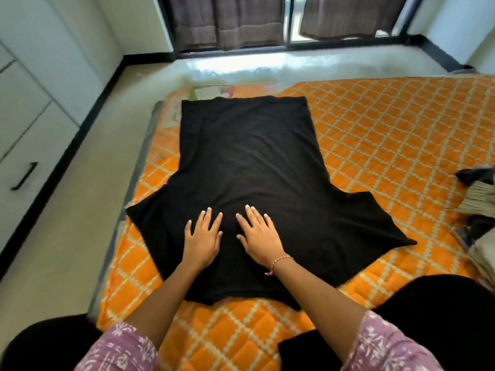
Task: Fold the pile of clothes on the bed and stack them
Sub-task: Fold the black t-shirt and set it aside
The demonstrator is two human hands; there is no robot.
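Black T-shirt (249, 167) lies spread flat on the orange quilted bed (388, 129). Left hand (203, 238) and right hand (258, 236) press on it side by side, fingers straight and spread, gripping nothing. More clothes (476, 199) sit at the bed's right edge.

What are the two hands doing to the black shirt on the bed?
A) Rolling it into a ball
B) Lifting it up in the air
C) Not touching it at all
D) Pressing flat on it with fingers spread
D: the left hand and right hand both lie palm-down, fingers straight and spread, on the black shirt, which lies spread out on the orange bed cover.
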